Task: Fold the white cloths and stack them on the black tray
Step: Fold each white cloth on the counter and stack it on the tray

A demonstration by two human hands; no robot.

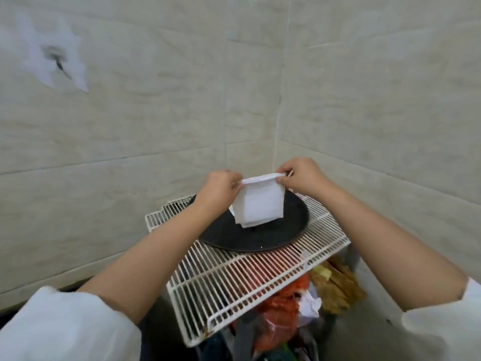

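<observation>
A small white terry cloth [257, 204], already folded into a thick rectangle, hangs in the air directly above the round black tray [260, 238], held up by both hands at its top edge. The left hand [221, 188] pinches the top left corner between thumb and fingers, and the right hand [299, 178] pinches the top right corner the same way, so each grip is clenched on the cloth and neither is free. The top edge runs from hand to hand, roughly level and across the view, and the rest of the cloth drops straight below both grips, its lower edge close over the tray's surface; whether it touches the tray cannot be told. The tray lies on a white wire rack [234, 277], which tilts over a heap of mixed items, among them red plastic bags [281, 300] and brownish bundles [335, 287] below the rack's near right edge. No other cloth shows on the tray. Judging by this, the fold is about done and the laying down comes next: since the tray sits straight beneath the cloth and both hands are equally near, the move looks like a plain lowering, with the hanging lower edge landing first and the held top edge laid over toward the far or near side of the tray.
</observation>
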